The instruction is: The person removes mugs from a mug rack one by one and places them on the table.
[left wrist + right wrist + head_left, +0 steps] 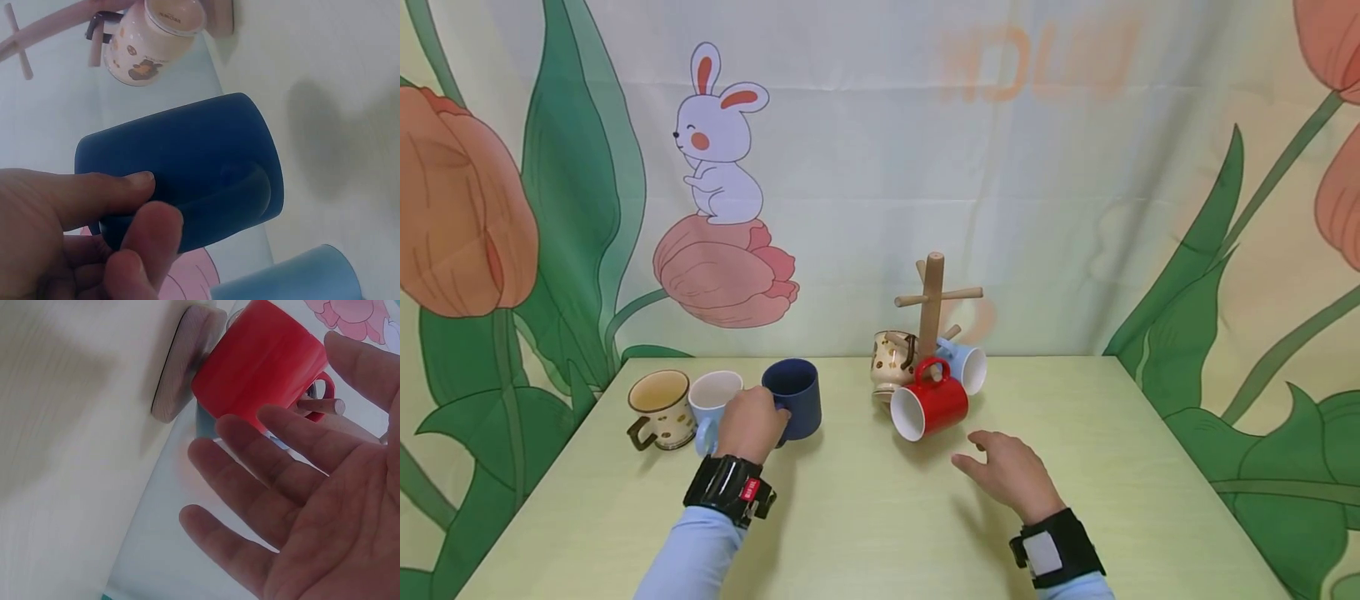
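On the pale green tabletop (880,517), the right hand (1011,473) rests flat, fingers spread. Left hand (751,423) pinches the handle of the upright dark blue ceramic mug (795,397), mouth upward. Behind, a red mug (928,406) hangs sideways on the wooden mug tree (932,302).

Backdrop is a printed cloth (925,167) hung as the wall: big orange tulips (460,208), green leaves (580,192), and a cartoon white bunny (718,146) sitting on a pink flower (726,275). In front of it sits a pale yellow-green table (880,517) with a faint wood grain. Lighting's soft and even, with light shadows.
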`<state>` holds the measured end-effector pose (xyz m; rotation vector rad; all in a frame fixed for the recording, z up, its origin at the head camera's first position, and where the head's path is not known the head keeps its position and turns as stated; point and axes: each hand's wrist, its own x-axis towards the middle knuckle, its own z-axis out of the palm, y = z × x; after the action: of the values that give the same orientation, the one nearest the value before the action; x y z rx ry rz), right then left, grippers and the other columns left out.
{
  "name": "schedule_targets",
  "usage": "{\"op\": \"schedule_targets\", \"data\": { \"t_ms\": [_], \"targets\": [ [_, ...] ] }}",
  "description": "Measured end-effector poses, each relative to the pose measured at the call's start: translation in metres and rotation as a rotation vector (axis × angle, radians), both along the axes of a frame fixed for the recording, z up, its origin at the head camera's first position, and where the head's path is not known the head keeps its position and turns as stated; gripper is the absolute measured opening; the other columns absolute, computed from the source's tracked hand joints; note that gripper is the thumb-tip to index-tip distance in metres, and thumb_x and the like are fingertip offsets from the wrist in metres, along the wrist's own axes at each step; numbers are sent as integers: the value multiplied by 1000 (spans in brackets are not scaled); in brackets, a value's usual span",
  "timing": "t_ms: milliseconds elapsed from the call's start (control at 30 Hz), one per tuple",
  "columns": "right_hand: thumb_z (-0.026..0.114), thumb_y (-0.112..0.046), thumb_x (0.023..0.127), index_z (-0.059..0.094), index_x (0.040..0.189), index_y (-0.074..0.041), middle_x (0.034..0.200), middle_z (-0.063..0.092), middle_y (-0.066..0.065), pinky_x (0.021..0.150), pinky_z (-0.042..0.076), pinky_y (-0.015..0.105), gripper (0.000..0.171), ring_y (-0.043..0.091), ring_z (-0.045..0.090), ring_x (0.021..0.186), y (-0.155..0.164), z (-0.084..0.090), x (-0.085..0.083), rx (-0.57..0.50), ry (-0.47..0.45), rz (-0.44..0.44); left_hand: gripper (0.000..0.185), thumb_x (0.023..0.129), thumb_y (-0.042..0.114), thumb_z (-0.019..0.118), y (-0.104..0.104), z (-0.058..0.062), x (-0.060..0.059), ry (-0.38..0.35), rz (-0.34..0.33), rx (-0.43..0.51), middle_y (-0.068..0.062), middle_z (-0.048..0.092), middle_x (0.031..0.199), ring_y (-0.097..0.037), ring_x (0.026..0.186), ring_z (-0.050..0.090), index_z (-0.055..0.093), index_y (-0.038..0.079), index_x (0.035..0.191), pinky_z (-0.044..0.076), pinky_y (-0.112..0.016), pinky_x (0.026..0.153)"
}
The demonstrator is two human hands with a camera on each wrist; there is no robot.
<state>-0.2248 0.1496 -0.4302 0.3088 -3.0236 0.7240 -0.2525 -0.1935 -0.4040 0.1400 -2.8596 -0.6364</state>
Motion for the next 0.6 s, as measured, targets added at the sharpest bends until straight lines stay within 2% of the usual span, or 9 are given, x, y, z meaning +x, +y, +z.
{"op": "schedule_targets", "data": {
  "t_ms": [333,600],
  "targets": [
    [72,-37,89,65,122,2,113,67,19,90,49,53,52,38,62,107,4,-2,0,139,-29,-49,22,86,11,65,-7,-11,-10,-39,81,39,-20,66,80,-31,67,61,69,-11,89,51,-44,61],
    [72,-37,89,65,122,2,113,68,19,92,48,54,52,39,61,109,5,-5,-1,140,-59,-55,22,85,7,62,-11,-20,-14,-59,104,25,-23,66,83,-34,70,61,68,-13,90,51,-47,65]
  ]
}}
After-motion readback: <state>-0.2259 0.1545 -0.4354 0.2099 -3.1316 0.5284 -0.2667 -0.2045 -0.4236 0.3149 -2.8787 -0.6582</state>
